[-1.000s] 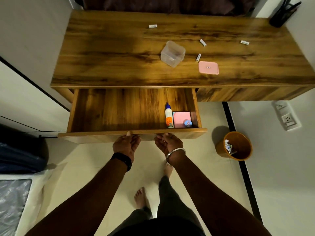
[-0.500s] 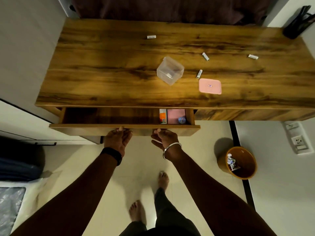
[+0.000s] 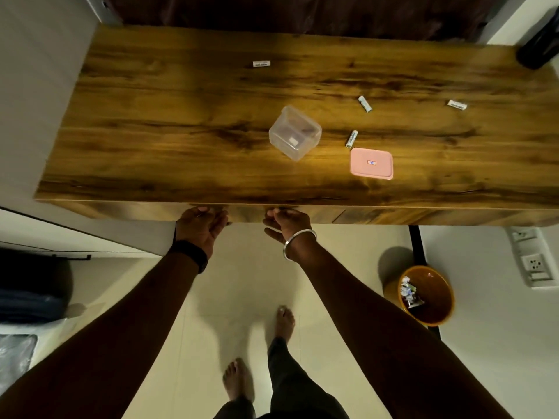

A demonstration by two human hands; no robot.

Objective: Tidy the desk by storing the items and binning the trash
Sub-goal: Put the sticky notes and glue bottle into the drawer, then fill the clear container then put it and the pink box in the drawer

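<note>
Head view, bench: the wooden bench (image 3: 211, 122) carries only a few loose things, so the tidying looks part done, not finished.
Head view, drawer: the drawer front (image 3: 248, 213) sits flush under the bench edge, so I judge that storing step complete; nothing of what is inside shows.
Head view, batteries: four small white batteries lie well apart, one at the far left (image 3: 261, 64), one right of centre (image 3: 365, 104), one far right (image 3: 456, 104), and one just beside the pink lid (image 3: 351, 138).
Head view, box: a clear plastic box (image 3: 295, 132) stands open near the middle of the bench; a small pale thing shows at its base, which I cannot name.
Head view, lid: the pink lid (image 3: 371, 163) lies flat to the right of the box, apart from it.
Head view, bin: an orange bin (image 3: 435, 309) stands on the floor at the right with some wrappers in it, so some trash is already in.
Head view, left to do: by my reckoning, batteries into the box, lid on, box put away.
Left grip: the left hand (image 3: 201, 225) is spread loosely with fingertips on the drawer front, holding nothing.
Right grip: the right hand (image 3: 286, 223) is likewise loose and empty, fingers against the drawer front.
</note>
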